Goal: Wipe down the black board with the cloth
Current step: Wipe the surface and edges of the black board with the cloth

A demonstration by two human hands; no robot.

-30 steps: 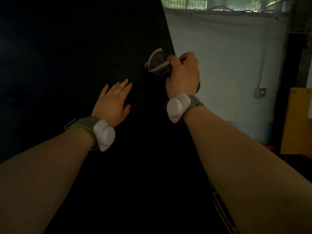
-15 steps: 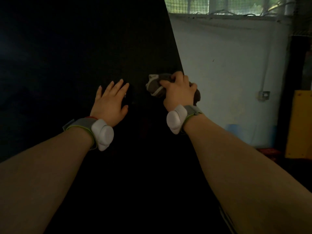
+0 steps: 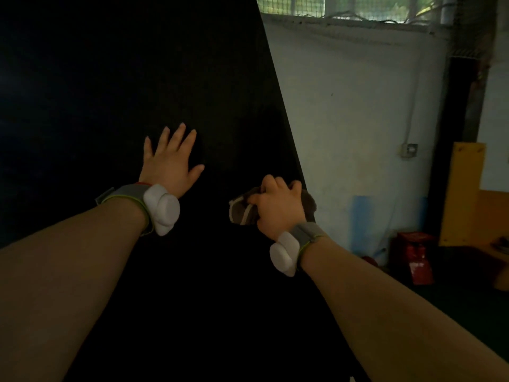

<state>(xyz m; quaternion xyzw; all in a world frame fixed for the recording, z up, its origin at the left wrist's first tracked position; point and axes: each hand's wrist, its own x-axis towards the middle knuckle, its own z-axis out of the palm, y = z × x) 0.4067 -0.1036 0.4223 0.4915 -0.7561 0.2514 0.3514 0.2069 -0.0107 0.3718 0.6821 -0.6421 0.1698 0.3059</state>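
Board [image 3: 132, 67]: hands L [image 3: 170, 162] flat, R [image 3: 279, 209] w/cloth [image 3: 240, 214]

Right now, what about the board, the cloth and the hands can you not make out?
Dirt or wiped streaks on the black board: head view, too dark to tell.
Middle of the cloth: head view, covered by the right hand gripping it.
Board's top, left and bottom edges: head view, cut off by the frame.
Palm of the left hand: head view, hidden under the hand's own back.
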